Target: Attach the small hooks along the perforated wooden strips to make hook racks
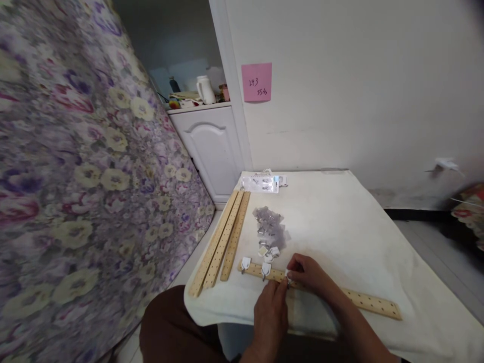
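A wooden strip with rows of holes (pixel 372 303) lies across the near part of the table. Two white adhesive hooks (pixel 266 269) sit on its left part, their metal hooks toward me. My right hand (pixel 308 272) is closed, thumb and finger pinching a third white hook (pixel 288 275) against the strip. From the near side, my left hand (pixel 270 306) has its closed fingers at the strip's edge, just beside that hook; the fingertips are partly hidden. Several loose white hooks (pixel 273 252) lie just beyond the strip, by a pile of small clear packets (pixel 267 222).
Three more holed wooden strips (pixel 223 237) lie lengthwise on the left side of the white-covered table (pixel 333 217). Clear blister packs (pixel 260 183) rest at the far edge. A floral curtain (pixel 94 176) hangs at left; a pink note (pixel 257 82) is on the wall.
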